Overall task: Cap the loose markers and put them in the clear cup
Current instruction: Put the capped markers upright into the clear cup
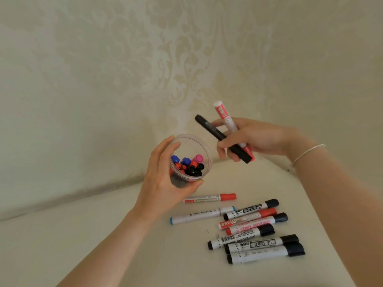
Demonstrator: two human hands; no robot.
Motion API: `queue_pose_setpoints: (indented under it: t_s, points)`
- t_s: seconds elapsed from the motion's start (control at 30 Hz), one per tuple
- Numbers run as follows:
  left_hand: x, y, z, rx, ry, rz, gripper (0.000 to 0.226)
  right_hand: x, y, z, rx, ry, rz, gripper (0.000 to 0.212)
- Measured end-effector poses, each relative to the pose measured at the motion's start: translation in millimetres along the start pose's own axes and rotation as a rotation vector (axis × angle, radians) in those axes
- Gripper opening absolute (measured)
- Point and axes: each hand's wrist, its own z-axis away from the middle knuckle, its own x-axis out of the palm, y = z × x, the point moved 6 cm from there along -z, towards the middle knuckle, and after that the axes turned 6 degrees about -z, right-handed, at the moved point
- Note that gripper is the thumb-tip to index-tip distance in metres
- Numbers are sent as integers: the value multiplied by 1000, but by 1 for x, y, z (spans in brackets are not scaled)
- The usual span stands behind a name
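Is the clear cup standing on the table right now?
No, the left hand holds the clear cup up off the table.

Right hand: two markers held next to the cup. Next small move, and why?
Probably tip the right hand left and lower the black marker and red-capped marker into the clear cup. The left hand holds the cup raised and tilted, mouth open toward them, with capped markers already inside.

I see a clear cup [204,146] of glossy transparent plastic, smooth plastic markers [257,230] with printed paper-like labels, a matt pale worktop [103,245], and a matt wall [124,69] covering with an embossed damask pattern.
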Motion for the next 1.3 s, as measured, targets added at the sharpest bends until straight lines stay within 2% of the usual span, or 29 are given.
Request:
queue_pose_setpoints:
  t_s: [0.07, 0.13, 0.23, 0.37, 0.47, 0.63, 0.7, 0.8, 0.87, 1.0, 1.13, 1.3]
  points:
    - [-1, -1, 0, -9, -1, -5, 86, 9, -12, 8, 66, -144, 55, 26]
    - [-2, 0, 0, -15, 6, -9, 88, 14, -16, 6, 140, -165, 252, 21]
    - [-2, -1, 0, -22, 6, -12, 93, 18, -19, -9, 169, -38, 542, 26]
    - [2, -1, -1, -14, -34, -5, 97, 26, -21, -31, 71, 179, 705, 22]
    - [3, -1, -1, -12, -39, 0, 98, 35, -22, -37, 58, 197, 714, 20]
    - [3, -5, -1, -30, -46, -3, 100, 35, -23, -34, 67, 139, 602, 28]
    - [2, -5, -1, -34, -42, 4, 99, 34, -23, -36, 13, 201, 600, 28]
    - [3, -5, -1, -34, -50, 2, 98, 35, -23, -40, -102, 396, 724, 29]
    - [3, -5, -2, -44, -53, -1, 99, 36, -21, -39, -140, 476, 718, 33]
    - [3, -6, -3, -62, -49, 2, 99, 32, -23, -31, -44, 373, 532, 23]
    - [1, -8, -3, -85, -7, 24, 101, 19, -43, -19, 33, 269, 547, 4]
    - [-2, -8, -3, -99, -11, 36, 101, 16, -52, -12, 108, 140, 575, 16]
